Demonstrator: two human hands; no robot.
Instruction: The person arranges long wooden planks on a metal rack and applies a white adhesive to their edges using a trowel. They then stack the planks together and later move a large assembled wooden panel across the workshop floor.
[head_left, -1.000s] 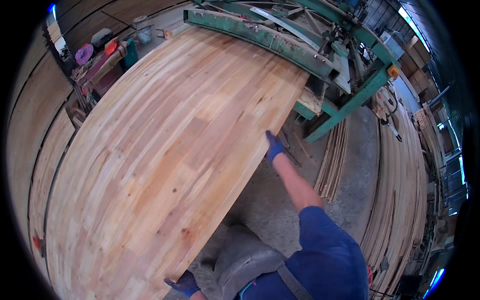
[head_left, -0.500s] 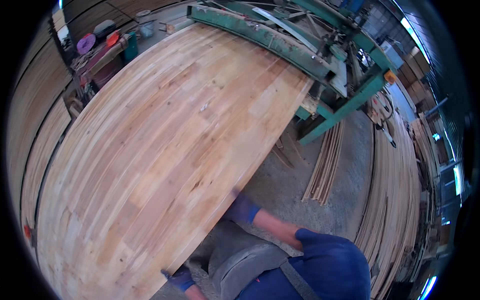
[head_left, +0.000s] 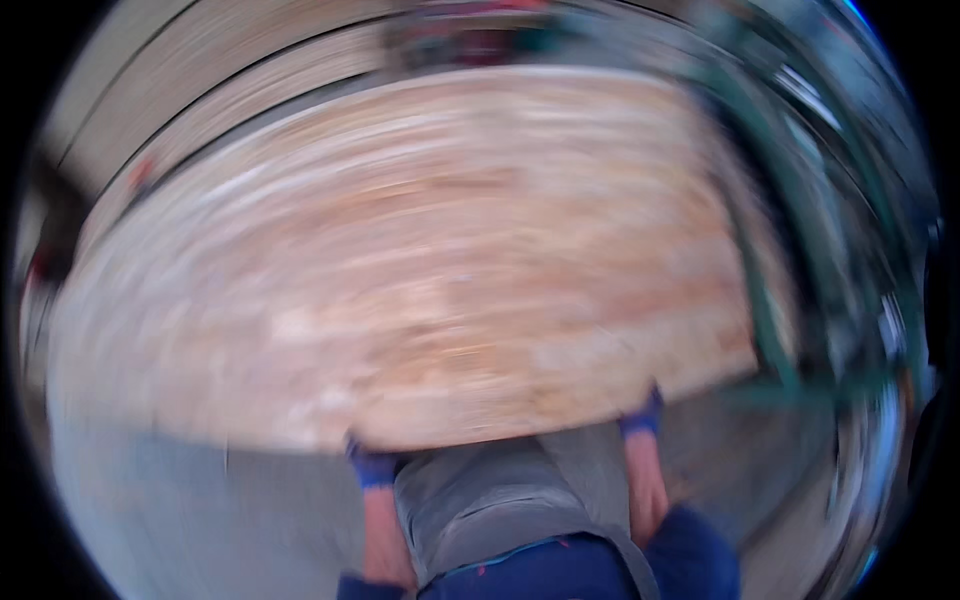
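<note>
A large wooden panel [head_left: 450,270] of joined strips fills the middle of the view, smeared by motion. At its near edge, my left hand [head_left: 371,464] in a blue glove grips the board, with the thumb over the top. Further right along the same edge, my right hand [head_left: 641,418], also gloved in blue, takes hold in the same way. The fingers of both hands are hidden beneath the panel.
A green machine frame [head_left: 765,300] stands against the panel's right end. Stacked boards [head_left: 260,90] lie beyond its far side, with blurred red and green items [head_left: 480,40] behind. Grey floor [head_left: 270,510] shows on the near side.
The view has swung left, so the panel now lies across it and the machine is at the right. Both hands stay at the panel's near edge.
</note>
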